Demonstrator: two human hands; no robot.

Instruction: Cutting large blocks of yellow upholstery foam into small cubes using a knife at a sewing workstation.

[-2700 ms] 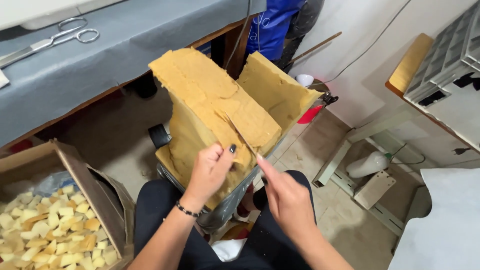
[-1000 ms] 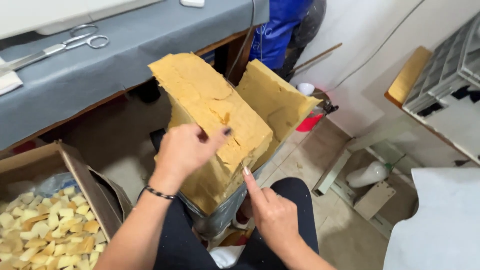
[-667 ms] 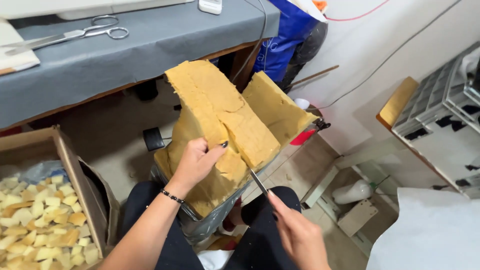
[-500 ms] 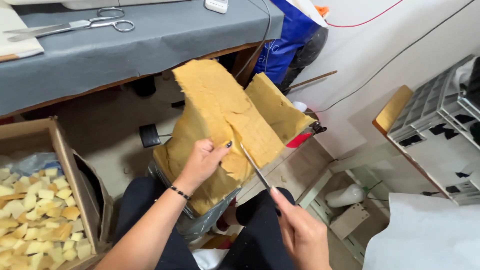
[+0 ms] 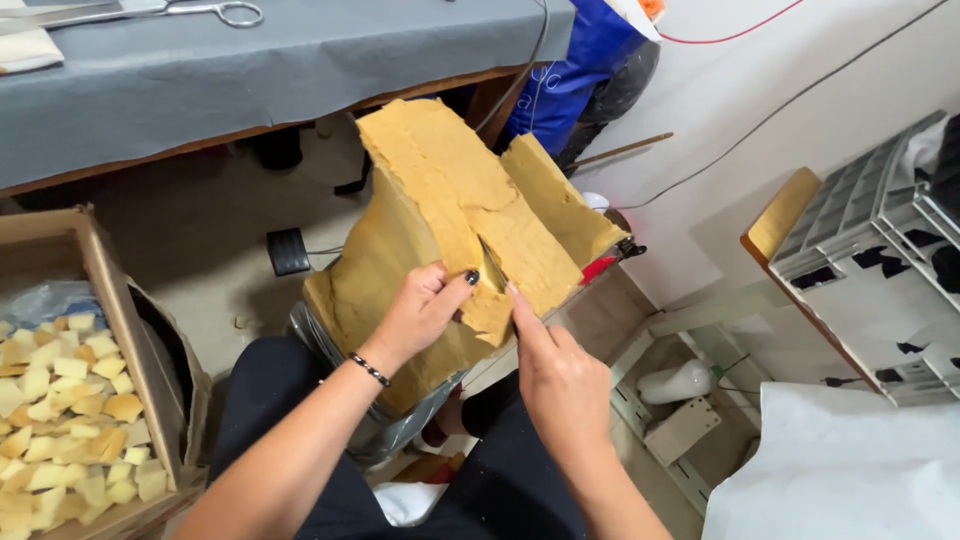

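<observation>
while the big yellow foam block (image 5: pixel 440 230) leans against my knees, propped over the grey-wrapped bundle (image 5: pixel 360 400) in my lap, i'm working at a cut running down its face. my left hand (image 5: pixel 420 315) is curled onto the foam, fingers and thumb pinching a partly cut chunk (image 5: pixel 487 305) just left of the slit, dark-painted nails showing. my right hand (image 5: pixel 560 375) comes in from below, fingers pressed together and pointed up at the slit; whether it grips a blade i cannot tell, nothing shows past the fingertips. this stuff looks light and soft to me, springy and crumbly at the torn edges, so i'd judge it squashes easily and wants a hold close to the cut, on the firm body of the block, not the ragged rim. a second slab (image 5: pixel 560 200) stands just behind. cardboard box (image 5: pixel 110 300) of small foam cubes (image 5: pixel 60 410) to my left, grey table (image 5: pixel 280 70) with scissors (image 5: pixel 215 10) beyond.
</observation>
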